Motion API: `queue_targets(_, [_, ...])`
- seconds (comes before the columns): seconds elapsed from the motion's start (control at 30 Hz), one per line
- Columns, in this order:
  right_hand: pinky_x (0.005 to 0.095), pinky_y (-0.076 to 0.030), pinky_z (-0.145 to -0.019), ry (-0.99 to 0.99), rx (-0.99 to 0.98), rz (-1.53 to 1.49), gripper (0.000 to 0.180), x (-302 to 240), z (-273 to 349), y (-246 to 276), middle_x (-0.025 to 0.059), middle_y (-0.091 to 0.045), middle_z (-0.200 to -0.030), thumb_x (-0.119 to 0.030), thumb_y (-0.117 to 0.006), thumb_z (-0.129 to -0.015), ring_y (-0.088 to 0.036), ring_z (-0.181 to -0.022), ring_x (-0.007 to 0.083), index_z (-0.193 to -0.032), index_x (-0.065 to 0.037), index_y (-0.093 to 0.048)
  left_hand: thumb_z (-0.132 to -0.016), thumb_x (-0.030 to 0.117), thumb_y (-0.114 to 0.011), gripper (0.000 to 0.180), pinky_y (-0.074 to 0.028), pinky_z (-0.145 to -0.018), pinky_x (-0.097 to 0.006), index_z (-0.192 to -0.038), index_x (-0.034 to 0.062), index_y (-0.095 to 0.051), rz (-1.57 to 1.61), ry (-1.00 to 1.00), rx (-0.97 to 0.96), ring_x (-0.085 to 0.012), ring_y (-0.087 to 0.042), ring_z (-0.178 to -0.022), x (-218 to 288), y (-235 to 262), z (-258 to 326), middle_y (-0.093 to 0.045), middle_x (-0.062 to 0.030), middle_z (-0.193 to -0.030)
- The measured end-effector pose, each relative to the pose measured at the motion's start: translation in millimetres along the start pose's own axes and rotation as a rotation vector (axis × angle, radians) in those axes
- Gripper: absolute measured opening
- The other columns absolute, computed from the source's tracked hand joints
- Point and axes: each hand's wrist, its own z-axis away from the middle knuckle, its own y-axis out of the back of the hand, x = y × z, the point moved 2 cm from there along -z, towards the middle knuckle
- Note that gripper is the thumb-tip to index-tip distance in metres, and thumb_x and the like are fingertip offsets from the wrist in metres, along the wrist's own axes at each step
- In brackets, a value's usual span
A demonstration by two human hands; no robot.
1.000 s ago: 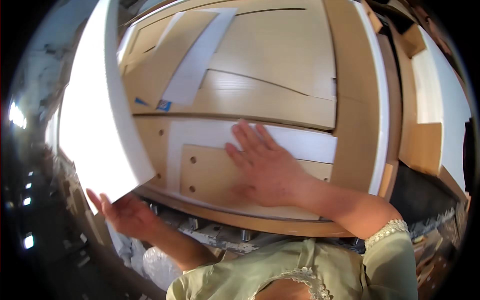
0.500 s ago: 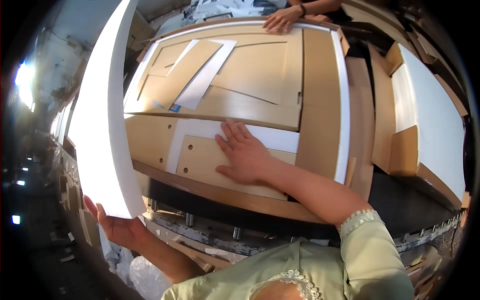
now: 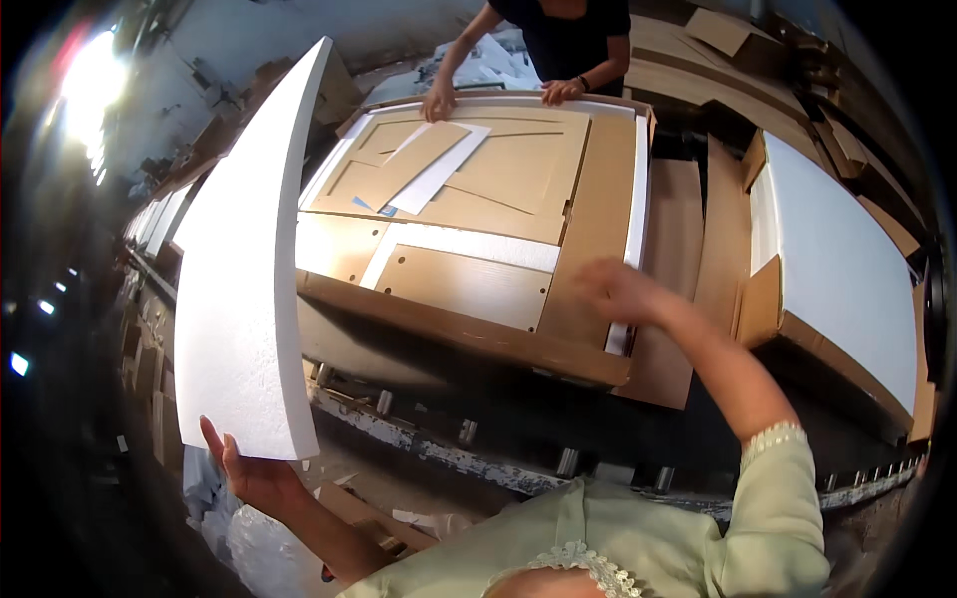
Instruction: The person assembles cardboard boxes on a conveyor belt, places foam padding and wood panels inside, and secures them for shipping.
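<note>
My left hand (image 3: 257,482) grips the lower end of a tall white foam sheet (image 3: 239,319), which stands upright at the left of the box. Over the right part of the open cardboard box (image 3: 459,337), my right hand (image 3: 620,291) is raised and smeared by motion. I cannot make out its fingers. Beige furniture panels lie in the box: a small drilled panel (image 3: 469,284) at the near side and a larger grooved panel (image 3: 508,189) behind it. White foam (image 3: 478,245) lines the gap between them. A beige strip (image 3: 424,164) and a white strip (image 3: 445,175) rest loosely on top.
Across the box, another person's hands (image 3: 439,103) rest at the far rim. A second carton with a white foam top (image 3: 837,259) stands at the right. A roller conveyor (image 3: 469,431) runs beneath. Clear plastic wrap (image 3: 269,553) lies at the lower left.
My right hand has lifted off the drilled panel and swung right. The foam sheet has shifted slightly right and down in view. The other person's left-side hand now shows near the loose strips.
</note>
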Motion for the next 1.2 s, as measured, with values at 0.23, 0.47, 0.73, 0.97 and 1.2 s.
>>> queue_targets(0.23, [0.0427,-0.036,-0.101,0.144,0.292,0.089,0.027,-1,96,-51,0.0120,-0.059,-0.114,-0.025,-0.054,-0.089,-0.048,-0.115,0.0329,-0.104,-0.006,-0.064,-0.088,0.006,-0.050,0.052,-0.041,-0.099,-0.042,-0.139,0.0019,-0.037,0.092,0.016,-0.013,-0.0287,-0.050,-0.115,35,17,30,-0.047,-0.0207,-0.130])
queue_targets(0.47, [0.0423,-0.027,-0.108,0.108,0.571,0.088,0.029,9,99,-74,0.0104,-0.055,-0.123,-0.022,-0.047,-0.093,-0.038,-0.126,0.0302,-0.108,-0.005,-0.064,-0.088,0.005,-0.052,0.048,-0.043,-0.098,-0.041,-0.134,0.0007,-0.041,0.100,0.002,-0.008,-0.0280,-0.052,-0.113,63,-1,77,-0.050,-0.0208,-0.124])
queue_targets(0.73, [0.0422,-0.028,-0.108,0.147,0.640,0.058,0.029,10,98,-74,0.0106,-0.058,-0.118,-0.026,-0.049,-0.091,-0.042,-0.123,0.0295,-0.102,-0.005,-0.066,-0.090,0.009,-0.052,0.044,-0.049,-0.094,-0.042,-0.133,0.0038,-0.044,0.040,-0.022,-0.031,-0.0306,-0.055,-0.110,93,-3,134,-0.051,-0.0208,-0.127])
queue_targets(0.97, [0.0414,-0.027,-0.108,0.133,0.608,0.026,0.030,9,100,-72,0.0110,-0.058,-0.119,-0.027,-0.048,-0.092,-0.042,-0.124,0.0299,-0.104,-0.007,-0.066,-0.091,0.009,-0.052,0.044,-0.051,-0.091,-0.038,-0.134,0.0042,-0.043,0.074,0.003,-0.064,-0.0270,-0.059,-0.103,111,-14,178,-0.056,-0.0164,-0.115])
queue_targets(1.2, [0.0406,-0.026,-0.109,0.158,0.653,0.037,0.032,14,99,-77,0.0104,-0.060,-0.117,-0.030,-0.047,-0.092,-0.042,-0.124,0.0280,-0.102,-0.007,-0.066,-0.090,0.007,-0.052,0.046,-0.052,-0.089,-0.037,-0.135,0.0033,-0.041,0.058,-0.033,-0.035,-0.0244,-0.062,-0.098,138,-32,223,-0.059,-0.0120,-0.106])
